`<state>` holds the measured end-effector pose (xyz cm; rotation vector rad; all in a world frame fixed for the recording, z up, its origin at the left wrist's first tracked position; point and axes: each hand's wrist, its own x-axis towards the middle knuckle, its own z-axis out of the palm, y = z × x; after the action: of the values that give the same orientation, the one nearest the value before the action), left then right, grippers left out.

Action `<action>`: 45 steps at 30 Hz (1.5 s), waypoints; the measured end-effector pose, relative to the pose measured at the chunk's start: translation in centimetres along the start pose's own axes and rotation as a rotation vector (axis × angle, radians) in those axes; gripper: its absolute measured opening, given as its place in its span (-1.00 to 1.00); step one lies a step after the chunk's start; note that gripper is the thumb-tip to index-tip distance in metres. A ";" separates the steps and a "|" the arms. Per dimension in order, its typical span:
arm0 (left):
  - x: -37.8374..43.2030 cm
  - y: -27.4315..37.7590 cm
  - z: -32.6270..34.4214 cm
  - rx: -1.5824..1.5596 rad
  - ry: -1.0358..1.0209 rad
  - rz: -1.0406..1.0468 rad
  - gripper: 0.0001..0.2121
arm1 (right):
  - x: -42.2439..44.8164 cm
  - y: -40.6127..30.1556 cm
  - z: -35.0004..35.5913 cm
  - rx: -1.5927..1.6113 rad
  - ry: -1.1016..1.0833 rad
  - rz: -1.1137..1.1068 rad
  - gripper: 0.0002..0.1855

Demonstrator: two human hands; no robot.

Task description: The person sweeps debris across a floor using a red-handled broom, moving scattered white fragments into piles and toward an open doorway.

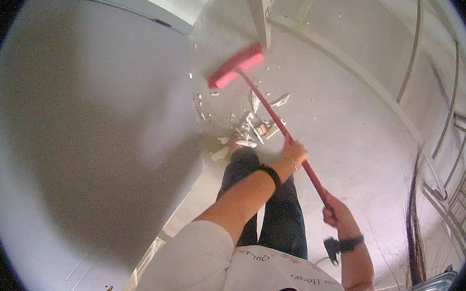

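Observation:
My left hand (294, 153) is closed around the middle of the red handle of a push broom (239, 67). Farther up, near the handle's end, my right hand (334, 211) grips the same pole. The broom's pink-red head rests on or just above the floor ahead of me, at the foot of a pale metal post. Between the head and my feet lies a scatter of broken white debris (246, 143), which looks like plaster shards and crumbs. A small brownish block (262, 129) sits among the pieces. Which side of the head touches the floor is blurred.
A large grey panel or door (97, 94) fills the left side, with small crumbs along its lower edge. A pale metal post (263, 16) stands just beyond the broom head. Curved by the lens, a metal frame rail (357, 73) runs across the right, with more bars behind it.

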<state>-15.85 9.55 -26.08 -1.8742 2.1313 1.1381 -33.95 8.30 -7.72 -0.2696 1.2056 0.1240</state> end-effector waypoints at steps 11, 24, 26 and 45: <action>-4.5 -7.3 -8.0 0.085 0.271 0.025 -0.89 | 3.3 -0.8 7.1 -0.284 0.009 -0.177 -0.56; -5.9 -16.6 -22.1 -0.086 1.002 -0.215 -0.70 | 17.4 -12.4 20.8 0.103 -0.162 -0.491 -0.55; -8.2 -19.0 -21.8 -0.129 0.945 -0.237 -0.71 | 19.8 -14.0 24.6 -0.051 -0.043 -0.504 -0.56; -17.8 -19.6 -8.4 -0.302 0.298 -0.448 -0.85 | -1.6 -1.0 17.5 -1.001 0.189 0.117 -0.55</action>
<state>9.22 19.93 -20.02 -2.6261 1.5786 1.1812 -18.49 12.16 -0.28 -1.0997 1.2664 0.8257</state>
